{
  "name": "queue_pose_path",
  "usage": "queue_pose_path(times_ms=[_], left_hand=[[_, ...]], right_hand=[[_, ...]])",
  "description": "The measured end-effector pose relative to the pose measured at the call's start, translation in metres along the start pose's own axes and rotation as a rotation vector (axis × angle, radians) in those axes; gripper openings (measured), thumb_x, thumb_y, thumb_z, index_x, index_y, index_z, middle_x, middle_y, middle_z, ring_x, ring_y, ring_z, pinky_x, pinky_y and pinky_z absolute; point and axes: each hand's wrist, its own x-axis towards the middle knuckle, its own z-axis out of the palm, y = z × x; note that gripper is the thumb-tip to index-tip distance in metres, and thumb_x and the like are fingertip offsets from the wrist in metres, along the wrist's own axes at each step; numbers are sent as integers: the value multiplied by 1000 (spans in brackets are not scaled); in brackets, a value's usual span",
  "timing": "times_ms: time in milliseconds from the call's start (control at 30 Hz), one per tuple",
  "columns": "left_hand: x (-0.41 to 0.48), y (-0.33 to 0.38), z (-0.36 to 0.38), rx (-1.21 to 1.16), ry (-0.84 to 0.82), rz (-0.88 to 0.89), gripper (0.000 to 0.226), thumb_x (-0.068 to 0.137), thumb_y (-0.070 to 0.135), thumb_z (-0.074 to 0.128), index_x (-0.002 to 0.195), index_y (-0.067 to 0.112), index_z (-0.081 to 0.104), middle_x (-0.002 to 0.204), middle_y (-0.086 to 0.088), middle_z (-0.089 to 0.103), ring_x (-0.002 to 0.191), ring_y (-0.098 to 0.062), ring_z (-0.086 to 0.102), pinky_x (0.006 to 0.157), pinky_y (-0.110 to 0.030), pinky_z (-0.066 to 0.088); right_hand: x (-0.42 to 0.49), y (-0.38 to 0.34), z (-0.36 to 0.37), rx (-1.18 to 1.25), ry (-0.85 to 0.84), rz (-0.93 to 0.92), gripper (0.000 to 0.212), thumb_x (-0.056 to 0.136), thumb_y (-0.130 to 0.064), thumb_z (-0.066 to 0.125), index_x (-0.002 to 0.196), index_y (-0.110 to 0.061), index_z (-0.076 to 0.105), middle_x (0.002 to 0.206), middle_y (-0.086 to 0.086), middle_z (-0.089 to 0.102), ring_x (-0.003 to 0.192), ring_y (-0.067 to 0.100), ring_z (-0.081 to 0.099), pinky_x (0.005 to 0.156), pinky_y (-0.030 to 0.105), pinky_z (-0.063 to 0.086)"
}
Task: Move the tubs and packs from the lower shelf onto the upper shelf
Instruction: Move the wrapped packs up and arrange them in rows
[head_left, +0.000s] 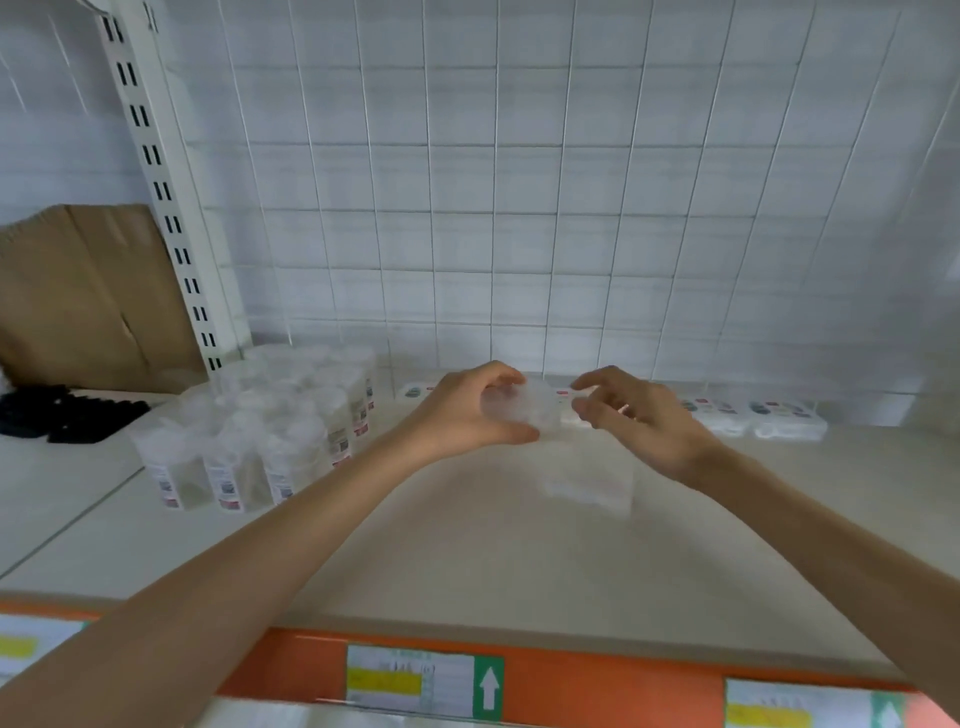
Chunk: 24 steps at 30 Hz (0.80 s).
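Head view: left hand (467, 410) grips clear tub (530, 408), right hand (639, 421) loose, grip empty; shelf tag (410, 680) unreadable.

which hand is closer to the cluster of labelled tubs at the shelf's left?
Left. The left hand, gripping a clear tub, sits just right of the tub cluster. The right hand is farther right, beyond that held tub.

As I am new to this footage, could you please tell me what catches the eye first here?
The left hand grips a clear tub over the middle back of the shelf, the right hand close beside it. A cluster of clear tubs stands at the left, and white packs line the back right.
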Motion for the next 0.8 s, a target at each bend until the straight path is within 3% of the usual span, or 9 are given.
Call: queue_pose_path(times_ms=[67, 133, 267, 467, 633, 733, 800], left_hand=[[5, 1, 2, 10, -32, 4, 63, 68, 44, 87, 123, 31, 60, 121, 13, 61, 114, 0, 55, 92, -15, 41], [10, 3, 2, 20, -52, 8, 63, 68, 46, 86, 123, 31, 59, 122, 14, 61, 115, 0, 54, 96, -21, 43], [13, 5, 4, 9, -37, 4, 65, 67, 43, 87, 125, 29, 60, 119, 15, 61, 112, 0, 55, 92, -18, 41], [8, -4, 10, -32, 39, 30, 68, 64, 38, 91, 124, 31, 59, 119, 16, 62, 110, 2, 56, 92, -16, 43], [8, -3, 7, -1, 59, 113, 73, 64, 39, 90, 127, 26, 56, 124, 12, 60, 114, 1, 54, 98, -20, 43], [6, 2, 7, -78, 143, 78, 71, 74, 52, 79, 133, 23, 51, 127, 11, 57, 117, 0, 51, 97, -18, 39], [5, 7, 5, -143, 181, -12, 47, 90, 56, 59, 123, 22, 56, 119, 11, 60, 107, 0, 54, 88, -14, 38]], right_hand=[[15, -8, 3, 49, 30, 105, 33, 89, -53, 59, 113, -30, 60, 95, -9, 69, 88, 6, 65, 73, 22, 45], [28, -12, 6, -50, -21, 158, 32, 90, -48, 62, 116, -29, 60, 100, -10, 68, 92, 4, 63, 71, 21, 44], [39, -13, 11, -99, -41, 194, 31, 89, -46, 64, 115, -29, 62, 100, -13, 69, 95, 4, 61, 81, 29, 50], [35, -7, 22, 225, -30, 236, 29, 91, -28, 68, 118, -22, 61, 95, -5, 74, 76, -1, 65, 73, 21, 48], [32, -6, 22, 410, -12, 232, 37, 89, -20, 70, 123, -20, 58, 105, 3, 73, 83, 13, 67, 78, 28, 52], [32, -3, 23, 450, 66, 237, 44, 87, -19, 73, 127, -22, 55, 108, 3, 70, 89, 16, 68, 81, 30, 54], [32, -1, 26, 460, 126, 235, 46, 87, -18, 72, 129, -22, 54, 109, 2, 69, 92, 17, 67, 81, 29, 54]])
